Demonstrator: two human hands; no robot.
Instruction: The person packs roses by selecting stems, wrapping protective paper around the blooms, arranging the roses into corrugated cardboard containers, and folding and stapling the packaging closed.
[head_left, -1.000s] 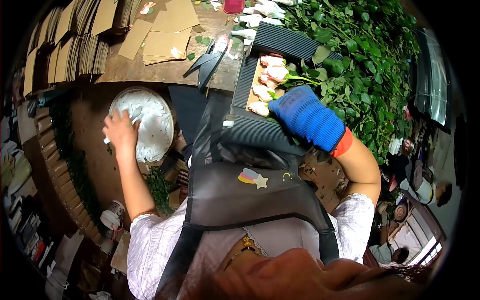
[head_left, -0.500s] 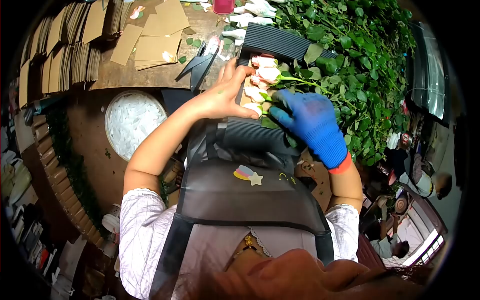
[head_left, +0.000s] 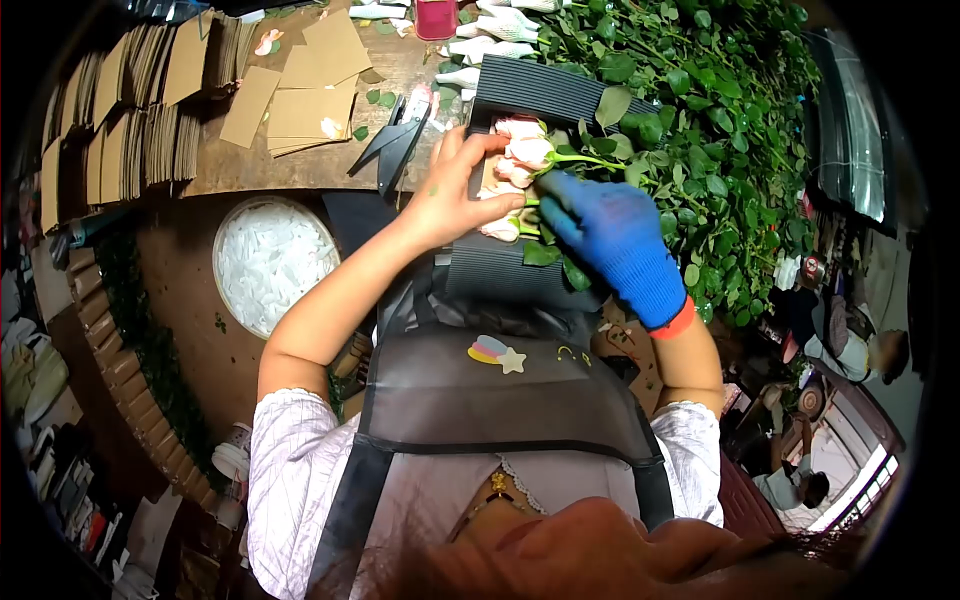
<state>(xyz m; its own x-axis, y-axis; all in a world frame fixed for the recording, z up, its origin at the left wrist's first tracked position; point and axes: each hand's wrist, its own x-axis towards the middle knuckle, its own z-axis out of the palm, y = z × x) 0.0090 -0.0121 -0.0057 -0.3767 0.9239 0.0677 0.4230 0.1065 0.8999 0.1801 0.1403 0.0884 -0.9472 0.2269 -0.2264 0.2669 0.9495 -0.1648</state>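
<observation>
Several pale pink roses (head_left: 527,150) lie side by side, heads to the left, on black corrugated wrapping (head_left: 520,270). My bare left hand (head_left: 452,195) rests over the rose heads, its thumb and fingers spread apart around them. My right hand (head_left: 598,222), in a blue knitted glove with an orange cuff, is at the stems just right of the heads; its fingertips are bent and blurred, so what they hold is unclear. Black scissors (head_left: 393,145) lie on the wooden table (head_left: 235,165) left of the wrapping.
Stacked cardboard pieces (head_left: 120,160) and loose cards (head_left: 310,115) are at the upper left. A round tub (head_left: 275,262) of white pieces stands below the table edge. Leafy stems (head_left: 720,150) heap at the right. White-netted buds (head_left: 495,45) lie at the top. People are at the far right.
My left hand has left the tub and come onto the rose heads. My gloved right hand has shifted slightly along the stems, and the lower rose heads sit closer together.
</observation>
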